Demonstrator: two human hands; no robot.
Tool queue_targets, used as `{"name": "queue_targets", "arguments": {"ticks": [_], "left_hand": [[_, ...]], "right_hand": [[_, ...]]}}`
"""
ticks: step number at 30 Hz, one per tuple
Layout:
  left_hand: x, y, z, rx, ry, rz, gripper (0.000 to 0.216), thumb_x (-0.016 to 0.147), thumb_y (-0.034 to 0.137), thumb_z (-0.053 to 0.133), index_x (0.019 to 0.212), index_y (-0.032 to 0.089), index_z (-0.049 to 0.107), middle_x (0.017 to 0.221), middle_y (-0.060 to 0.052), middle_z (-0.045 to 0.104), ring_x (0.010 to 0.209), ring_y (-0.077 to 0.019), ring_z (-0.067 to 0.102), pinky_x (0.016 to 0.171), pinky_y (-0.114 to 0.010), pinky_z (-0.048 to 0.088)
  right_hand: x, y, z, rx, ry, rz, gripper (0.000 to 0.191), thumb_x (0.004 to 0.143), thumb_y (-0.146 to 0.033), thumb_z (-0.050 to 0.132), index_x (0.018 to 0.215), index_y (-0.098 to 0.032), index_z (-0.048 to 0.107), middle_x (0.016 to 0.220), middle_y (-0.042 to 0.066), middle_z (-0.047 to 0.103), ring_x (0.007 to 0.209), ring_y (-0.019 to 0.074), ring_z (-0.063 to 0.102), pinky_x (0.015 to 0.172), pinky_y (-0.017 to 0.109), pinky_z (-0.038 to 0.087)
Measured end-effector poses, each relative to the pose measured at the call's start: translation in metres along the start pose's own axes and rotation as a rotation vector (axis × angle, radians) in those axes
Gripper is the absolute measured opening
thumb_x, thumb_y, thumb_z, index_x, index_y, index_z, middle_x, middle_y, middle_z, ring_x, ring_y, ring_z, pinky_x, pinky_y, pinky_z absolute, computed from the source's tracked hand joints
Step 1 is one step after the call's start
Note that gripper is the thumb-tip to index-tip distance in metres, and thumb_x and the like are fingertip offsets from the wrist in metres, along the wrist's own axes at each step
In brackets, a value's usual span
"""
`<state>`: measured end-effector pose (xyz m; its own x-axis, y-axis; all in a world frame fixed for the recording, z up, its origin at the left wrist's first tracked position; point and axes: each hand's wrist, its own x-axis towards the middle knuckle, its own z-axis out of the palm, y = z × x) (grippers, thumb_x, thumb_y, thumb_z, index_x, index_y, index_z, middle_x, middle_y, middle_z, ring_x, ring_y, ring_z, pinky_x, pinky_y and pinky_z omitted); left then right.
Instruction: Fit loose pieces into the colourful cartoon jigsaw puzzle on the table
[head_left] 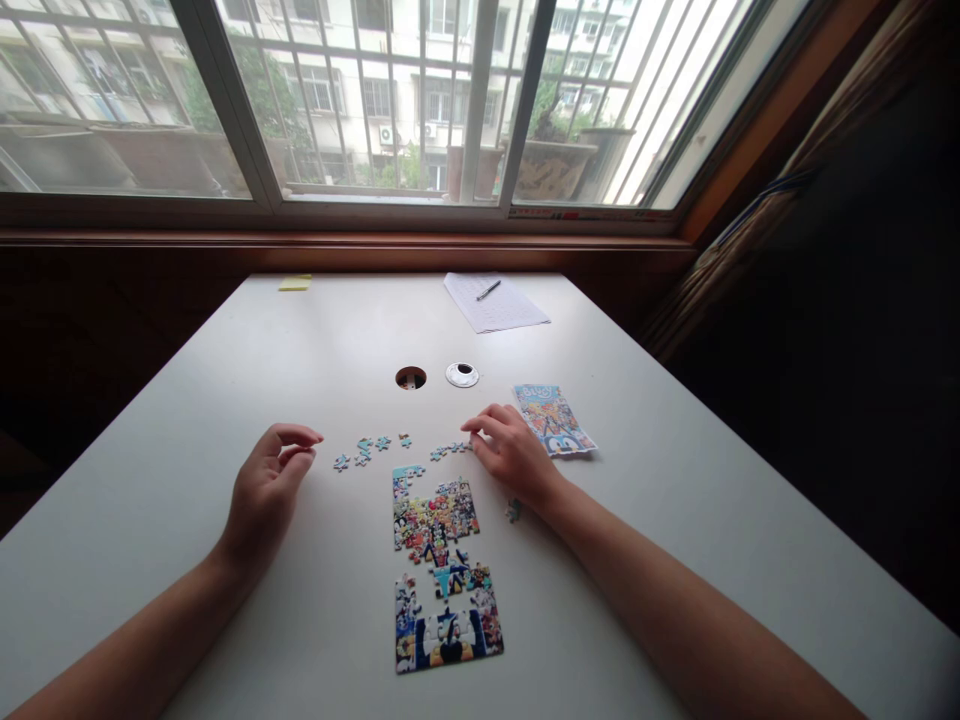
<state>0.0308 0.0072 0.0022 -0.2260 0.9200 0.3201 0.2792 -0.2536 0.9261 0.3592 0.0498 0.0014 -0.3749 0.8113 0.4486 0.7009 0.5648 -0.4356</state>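
Right hand (511,452): fingers were bent onto the loose pieces (452,449), just beyond the assembled puzzle (439,560) on the counter (675,520); a grip could not be told.
Left hand (268,485): fingers were curled; whether anything was held could not be told.
Care: one piece was best pinched by its edges.

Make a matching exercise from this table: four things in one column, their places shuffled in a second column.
Things:
1. pen
2. yellow note
3. white round cap
4. picture card

Places:
A. just right of the hole in the table
B. close beside the right hand
C. on the sheet of paper
D. alone near the far left corner

Pairs: 1-C, 2-D, 3-A, 4-B.
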Motion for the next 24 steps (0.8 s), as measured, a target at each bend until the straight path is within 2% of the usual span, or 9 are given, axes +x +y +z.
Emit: {"name": "queue_targets", "arguments": {"ticks": [6, 11, 18, 24], "left_hand": [[0.0022, -0.0043, 0.0001, 0.007, 0.015, -0.065, 0.015, 0.081, 0.03, 0.063, 0.093, 0.021, 0.062, 0.1, -0.003, 0.066, 0.098, -0.0224, 0.061, 0.087, -0.033, 0.047], [0.0045, -0.0052, -0.0013, 0.042, -0.034, -0.116, 0.018, 0.082, 0.031, 0.062, 0.096, 0.02, 0.062, 0.103, -0.005, 0.065, 0.104, -0.0238, 0.06, 0.088, -0.034, 0.046], [0.0053, -0.0079, -0.0027, 0.051, -0.091, -0.144, 0.02, 0.081, 0.03, 0.063, 0.099, 0.019, 0.063, 0.105, -0.005, 0.066, 0.099, -0.023, 0.061, 0.085, -0.033, 0.046], [0.0054, -0.009, -0.0035, 0.067, -0.11, -0.155, 0.02, 0.082, 0.03, 0.062, 0.099, 0.02, 0.063, 0.105, -0.005, 0.066, 0.099, -0.0221, 0.061, 0.082, -0.031, 0.046]], "right_hand": [[0.0003, -0.0001, 0.0001, 0.015, -0.011, 0.013, 0.021, 0.091, -0.011, 0.057, 0.102, -0.024, 0.069, 0.097, 0.006, 0.064, 0.094, 0.0234, 0.055, 0.089, 0.04, 0.047], [0.0013, -0.0007, -0.0009, 0.057, -0.015, 0.037, 0.025, 0.09, -0.009, 0.055, 0.103, -0.025, 0.069, 0.096, 0.006, 0.064, 0.095, 0.0228, 0.056, 0.089, 0.039, 0.047], [0.0022, 0.002, -0.0013, 0.157, 0.007, 0.089, 0.026, 0.092, -0.01, 0.051, 0.103, -0.024, 0.069, 0.097, 0.005, 0.063, 0.096, 0.0209, 0.058, 0.086, 0.035, 0.047], [0.0025, 0.0003, -0.0022, 0.136, -0.032, 0.084, 0.018, 0.091, -0.013, 0.058, 0.097, -0.024, 0.072, 0.095, 0.005, 0.063, 0.094, 0.0205, 0.057, 0.087, 0.036, 0.047]]}}
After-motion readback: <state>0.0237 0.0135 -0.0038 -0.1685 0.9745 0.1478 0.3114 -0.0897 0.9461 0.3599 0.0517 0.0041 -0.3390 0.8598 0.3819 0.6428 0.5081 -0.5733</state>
